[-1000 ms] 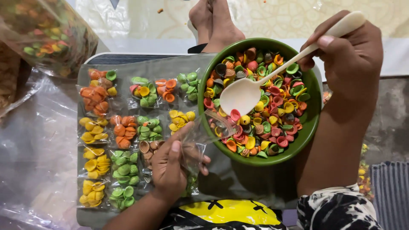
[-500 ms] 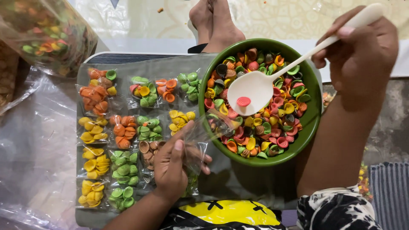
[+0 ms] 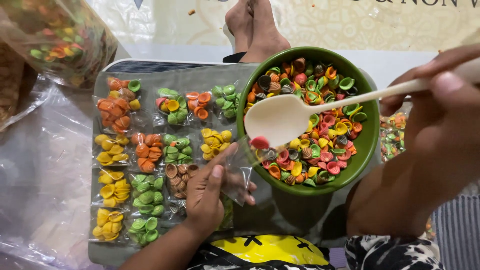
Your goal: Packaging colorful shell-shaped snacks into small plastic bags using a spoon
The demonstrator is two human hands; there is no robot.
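Holding a cream spoon [image 3: 285, 117] with 1 red shell at its edge over the green bowl [image 3: 367, 145], the right hand [image 3: 440, 135] grasps the handle, while the left hand [image 3: 210, 195] pinches a small clear bag [image 3: 237, 167] beside the bowl.

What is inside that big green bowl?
The round green bowl holds many small shell-shaped pieces in red, orange, yellow, green and brown. A cream plastic spoon hovers above, hiding some; the bowl's bottom is covered.

Head camera, steeply down, close over tray [image 3: 150, 75]
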